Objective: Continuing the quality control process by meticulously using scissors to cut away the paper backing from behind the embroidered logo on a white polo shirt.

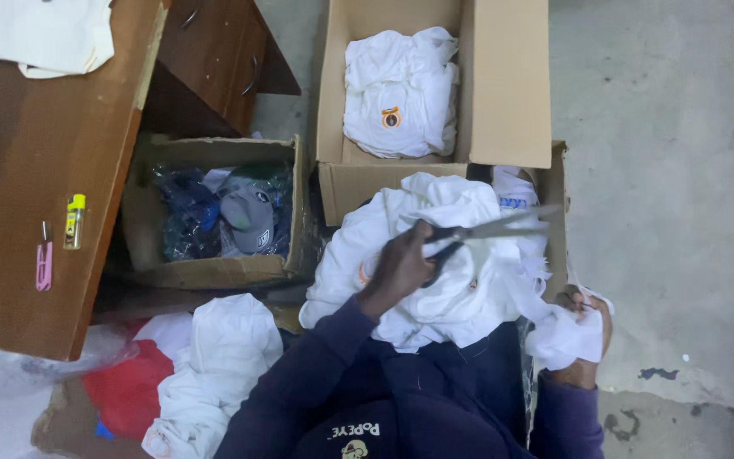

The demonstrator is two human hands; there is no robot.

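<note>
My left hand (397,268) wrapped round open scissors (486,229), right hand (584,327) probably bunching white cloth (562,336) over the box (554,183).

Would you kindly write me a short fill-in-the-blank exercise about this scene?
1. The left hand holds ___ over the pile of shirts.
2. The cloth in the right hand is ___.
3. The grey cap lies in a cardboard ___.
Missing: scissors; white; box.
</note>
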